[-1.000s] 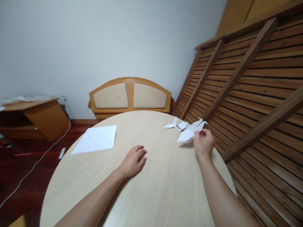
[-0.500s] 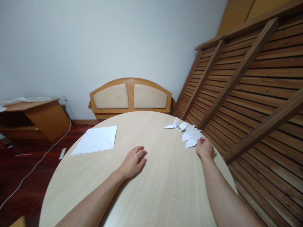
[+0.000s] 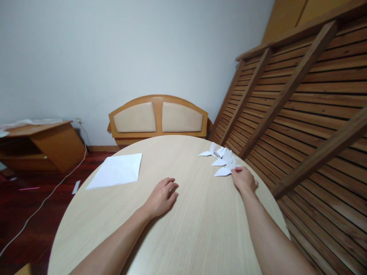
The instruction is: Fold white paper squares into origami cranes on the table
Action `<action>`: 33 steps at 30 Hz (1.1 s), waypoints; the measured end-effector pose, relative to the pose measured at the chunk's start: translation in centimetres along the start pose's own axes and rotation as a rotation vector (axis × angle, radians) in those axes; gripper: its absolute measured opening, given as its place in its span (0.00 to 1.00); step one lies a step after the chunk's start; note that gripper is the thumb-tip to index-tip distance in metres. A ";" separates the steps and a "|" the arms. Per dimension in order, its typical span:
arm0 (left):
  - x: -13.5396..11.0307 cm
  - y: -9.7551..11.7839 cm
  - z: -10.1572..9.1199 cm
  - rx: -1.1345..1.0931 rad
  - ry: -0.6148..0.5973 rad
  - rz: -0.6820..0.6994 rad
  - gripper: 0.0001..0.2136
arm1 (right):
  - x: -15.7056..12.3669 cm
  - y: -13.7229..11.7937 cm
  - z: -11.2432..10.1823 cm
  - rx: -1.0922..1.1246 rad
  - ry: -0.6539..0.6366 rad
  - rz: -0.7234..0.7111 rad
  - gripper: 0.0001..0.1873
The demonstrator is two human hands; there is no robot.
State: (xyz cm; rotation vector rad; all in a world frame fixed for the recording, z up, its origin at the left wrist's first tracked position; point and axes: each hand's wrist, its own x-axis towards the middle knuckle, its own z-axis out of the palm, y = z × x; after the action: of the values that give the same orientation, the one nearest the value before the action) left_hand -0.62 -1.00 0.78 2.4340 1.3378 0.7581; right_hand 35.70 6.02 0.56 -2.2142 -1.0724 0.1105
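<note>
My right hand [image 3: 243, 180] rests at the right side of the round wooden table [image 3: 183, 229], its fingers curled and pinched on a folded white paper figure [image 3: 225, 166] that lies on the tabletop. A second folded paper figure [image 3: 213, 151] sits just beyond it. My left hand [image 3: 161, 198] lies flat near the table's middle with relaxed, slightly spread fingers, holding nothing. A stack of flat white paper sheets [image 3: 117, 170] lies on the table's far left part.
A slatted wooden bed frame [image 3: 301, 114] leans against the wall right beside the table. A padded headboard [image 3: 157, 118] stands behind the table. A low wooden cabinet [image 3: 40, 145] and a white cable [image 3: 43, 202] are on the dark floor at left.
My right hand lowered the paper figure from the air onto the table beside the other figure and shifted slightly left. My left hand stayed still.
</note>
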 end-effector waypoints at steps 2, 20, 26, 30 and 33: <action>0.0 0.0 0.0 -0.015 0.004 -0.010 0.12 | 0.0 0.1 -0.1 0.000 -0.008 0.002 0.12; -0.5 -9.2 -6.5 0.565 0.200 -0.841 0.29 | -7.8 -6.9 0.4 0.141 0.096 -0.612 0.24; -0.2 -8.9 -6.9 0.516 0.185 -0.851 0.26 | -11.7 -7.4 2.8 0.100 -0.427 -1.004 0.26; 0.0 -8.8 -7.2 0.519 0.139 -0.840 0.26 | -11.3 -6.9 2.7 0.069 -0.545 -1.058 0.27; -0.3 -9.3 -8.0 0.482 0.044 -0.810 0.26 | -10.7 -6.6 2.5 0.097 -0.564 -1.082 0.27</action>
State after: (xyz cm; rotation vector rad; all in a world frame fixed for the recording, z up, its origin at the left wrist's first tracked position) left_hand -11.79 3.61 3.04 1.8425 2.4929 0.2874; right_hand 23.37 2.49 0.41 -1.2671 -2.3540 0.2996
